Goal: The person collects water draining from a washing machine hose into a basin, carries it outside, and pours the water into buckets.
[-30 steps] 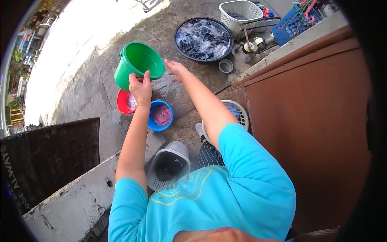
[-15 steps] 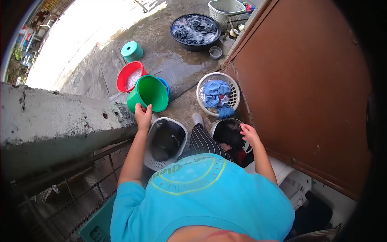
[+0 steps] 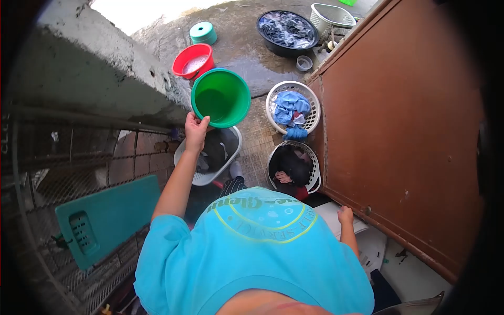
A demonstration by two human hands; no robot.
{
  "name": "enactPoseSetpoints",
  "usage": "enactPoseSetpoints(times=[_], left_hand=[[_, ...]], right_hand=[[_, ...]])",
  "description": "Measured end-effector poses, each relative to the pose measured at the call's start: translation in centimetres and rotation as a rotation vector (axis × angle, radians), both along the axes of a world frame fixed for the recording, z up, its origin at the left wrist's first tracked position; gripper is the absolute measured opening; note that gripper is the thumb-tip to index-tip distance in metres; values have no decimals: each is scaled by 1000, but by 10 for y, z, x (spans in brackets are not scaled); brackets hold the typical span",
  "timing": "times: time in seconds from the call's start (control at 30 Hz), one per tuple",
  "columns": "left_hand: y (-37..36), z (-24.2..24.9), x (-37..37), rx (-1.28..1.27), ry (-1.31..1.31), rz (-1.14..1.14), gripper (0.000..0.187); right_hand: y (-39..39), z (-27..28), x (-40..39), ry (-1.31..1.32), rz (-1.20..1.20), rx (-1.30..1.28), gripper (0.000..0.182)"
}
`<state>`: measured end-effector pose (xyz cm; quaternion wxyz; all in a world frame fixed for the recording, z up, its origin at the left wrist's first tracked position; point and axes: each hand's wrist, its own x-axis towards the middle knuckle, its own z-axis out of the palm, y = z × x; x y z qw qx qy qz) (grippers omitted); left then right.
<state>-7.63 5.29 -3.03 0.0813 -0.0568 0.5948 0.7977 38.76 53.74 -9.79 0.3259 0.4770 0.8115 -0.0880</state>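
My left hand [image 3: 195, 132] grips a green bucket [image 3: 220, 98] by its near rim, the bucket's mouth tilted up toward me. It overlaps the white laundry basket [image 3: 238, 140] below it, which has dark items inside. My right hand [image 3: 345, 214] hangs low at my right side, fingers curled in, over a white appliance [image 3: 362, 226] beside the brown panel. Near it stands a round white basket [image 3: 316, 181] of dark clothes, with a pinkish cloth on top.
Another white basket [image 3: 272, 105] has blue clothes. Farther off are a red basin [image 3: 181, 60] of suds, a teal stool [image 3: 203, 32] and a black tub [image 3: 262, 39] of soaking laundry. A concrete wall [image 3: 105, 52] and teal board [image 3: 118, 215] flank my left; a brown panel [image 3: 399, 136] my right.
My view and body have turned left. The green bucket has come away from the red basin, its mouth now facing me more. My right hand has dropped from the dark-clothes basket to my side.
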Motion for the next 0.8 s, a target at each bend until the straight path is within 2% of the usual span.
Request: enactPoseSetpoints(times=[0.07, 0.23, 0.3, 0.33, 0.4, 0.5, 0.6, 0.63, 0.73, 0.8], left_hand=[[-6, -3, 29, -14, 2, 76, 21], [-28, 7, 129, -141, 47, 252, 21], [-48, 5, 175, -233, 29, 315, 21], [-53, 13, 200, -274, -2, 349, 21], [-69, 26, 247, -317, -89, 428, 21], [-93, 41, 306, -319, -199, 565, 22], [-122, 39, 363, -267, -340, 766, 18], [-132, 36, 383, -184, -390, 810, 15], [-168, 3, 449, -69, -498, 970, 13], [-189, -18, 498, -21, -721, 1075, 15]], right_hand=[[-5, 4, 22, -82, 181, -67, 33], [0, 10, 79, 5, 432, -174, 31], [9, 1, 92, 200, 527, -216, 28], [10, 1, 97, 200, 544, -228, 28], [7, 0, 102, 492, 685, -125, 26], [8, 1, 105, 595, 743, -85, 24], [-7, 34, 83, 557, 717, -26, 24], [-2, 28, 71, 563, 751, -42, 24], [7, 17, 51, 586, 789, -99, 24], [10, 5, 27, 601, 829, -143, 25]])
